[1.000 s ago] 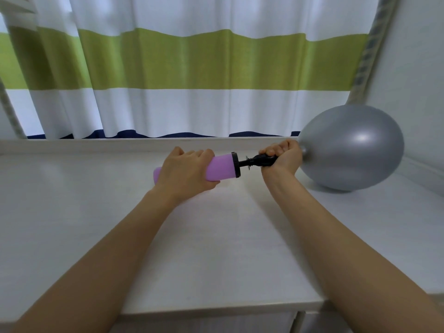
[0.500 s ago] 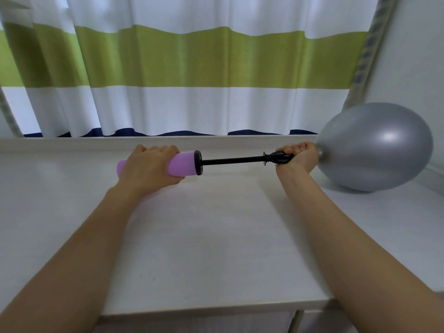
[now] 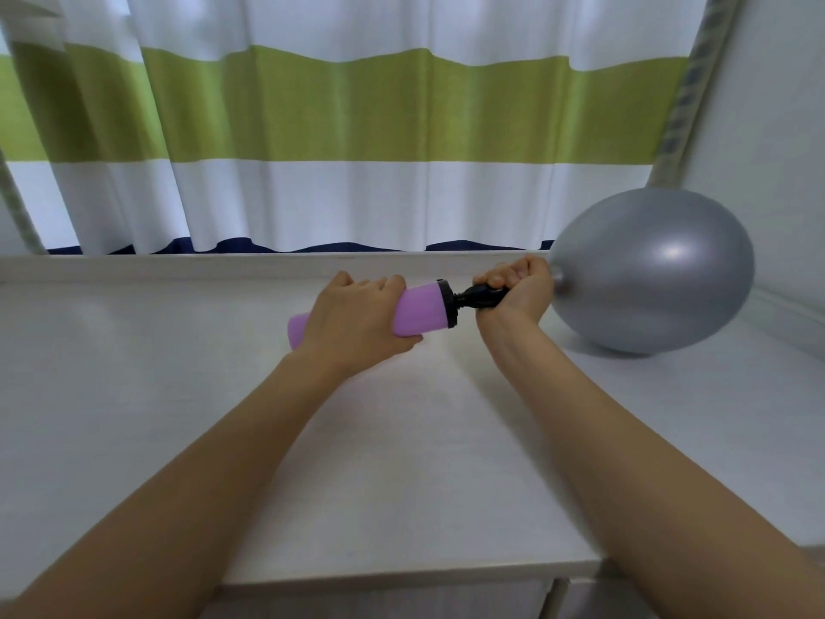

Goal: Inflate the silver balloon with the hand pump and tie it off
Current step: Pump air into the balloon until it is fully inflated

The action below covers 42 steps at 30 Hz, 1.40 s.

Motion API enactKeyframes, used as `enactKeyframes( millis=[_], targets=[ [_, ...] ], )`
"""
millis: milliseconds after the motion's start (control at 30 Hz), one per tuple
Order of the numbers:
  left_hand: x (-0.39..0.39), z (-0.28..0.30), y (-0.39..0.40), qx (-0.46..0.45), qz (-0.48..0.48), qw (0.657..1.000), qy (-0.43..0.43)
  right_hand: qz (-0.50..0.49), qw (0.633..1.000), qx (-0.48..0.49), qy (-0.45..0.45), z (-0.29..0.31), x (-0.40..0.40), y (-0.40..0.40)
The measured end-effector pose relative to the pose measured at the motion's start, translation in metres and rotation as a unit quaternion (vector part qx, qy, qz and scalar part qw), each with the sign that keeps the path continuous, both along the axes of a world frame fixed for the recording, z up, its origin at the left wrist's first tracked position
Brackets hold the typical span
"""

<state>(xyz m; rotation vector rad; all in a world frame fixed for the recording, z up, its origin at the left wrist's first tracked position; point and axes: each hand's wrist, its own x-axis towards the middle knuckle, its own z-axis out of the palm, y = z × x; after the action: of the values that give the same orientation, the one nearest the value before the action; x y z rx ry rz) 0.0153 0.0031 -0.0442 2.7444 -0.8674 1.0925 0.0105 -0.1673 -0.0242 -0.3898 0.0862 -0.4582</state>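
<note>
Half a second back the black rod stood drawn far out of the hand pump (image 3: 424,311); now I have pushed the purple barrel home, so only a short black stub shows between my fists. My left hand (image 3: 357,323) is wrapped round the barrel, and my right hand (image 3: 518,285) is curled tight about the black nozzle end, where the neck of the silver balloon (image 3: 652,270) sits hidden under my fingers. That balloon is already plump and egg-shaped, resting on the white tabletop (image 3: 402,462) at my right beside the wall. Inflating looks nearly done, I judge; pulling the neck off and knotting it all remains.
</note>
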Motion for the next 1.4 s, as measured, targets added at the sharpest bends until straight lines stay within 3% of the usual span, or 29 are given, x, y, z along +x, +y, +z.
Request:
enactKeyframes(
  millis=[267,733,1100,1400],
  targets=[
    [0.01,-0.003,0.011,-0.016,-0.013,1.0,0.003,-0.004,1.0,-0.028,0.01,0.001,0.0,-0.01],
    [0.029,-0.003,0.082,-0.047,0.059,0.996,0.048,-0.052,0.998,0.038,0.007,-0.001,0.003,-0.038],
    [0.007,0.003,0.021,0.014,0.021,1.0,-0.007,-0.038,0.999,0.025,0.0,0.0,0.001,-0.016],
    [0.001,0.002,0.001,-0.014,0.001,1.0,-0.019,-0.014,1.0,-0.007,-0.002,0.006,-0.001,-0.004]
  ],
)
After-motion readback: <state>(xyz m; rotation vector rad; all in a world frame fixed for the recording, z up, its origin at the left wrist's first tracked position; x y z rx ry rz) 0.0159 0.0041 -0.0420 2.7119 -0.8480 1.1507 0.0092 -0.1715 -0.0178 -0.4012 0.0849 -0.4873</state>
